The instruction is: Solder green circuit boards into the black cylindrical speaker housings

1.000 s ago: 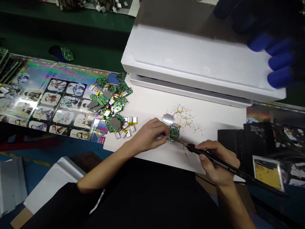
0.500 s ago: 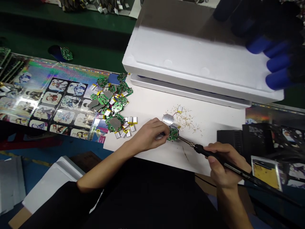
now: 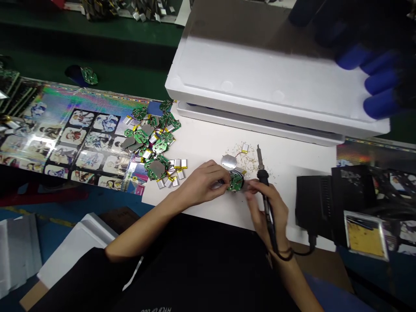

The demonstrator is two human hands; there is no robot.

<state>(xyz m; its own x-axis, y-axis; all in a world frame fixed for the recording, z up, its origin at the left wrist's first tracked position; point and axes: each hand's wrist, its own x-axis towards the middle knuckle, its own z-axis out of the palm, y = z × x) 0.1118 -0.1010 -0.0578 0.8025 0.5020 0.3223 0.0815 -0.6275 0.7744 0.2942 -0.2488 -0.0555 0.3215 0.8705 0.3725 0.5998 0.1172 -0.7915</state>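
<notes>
Left hand (image 3: 204,184) pinches round green circuit board (image 3: 236,182) on white surface (image 3: 208,147); right hand (image 3: 268,208) grips black soldering iron (image 3: 263,175), long axis upright, tip toward 12 o'clock. White foam box (image 3: 260,86) lies at 12 o'clock, contents hidden.

Left hand (image 3: 204,184) bare and low at the centre of the frame, fingers curled inward, left forearm (image 3: 143,232) angling up from the lower left. Right hand (image 3: 268,208) just beside it, fingers reaching leftward, right forearm (image 3: 294,277) rising from the bottom edge.

Soldering iron (image 3: 263,175) now upright, off PCB (image 3: 235,182)
</notes>
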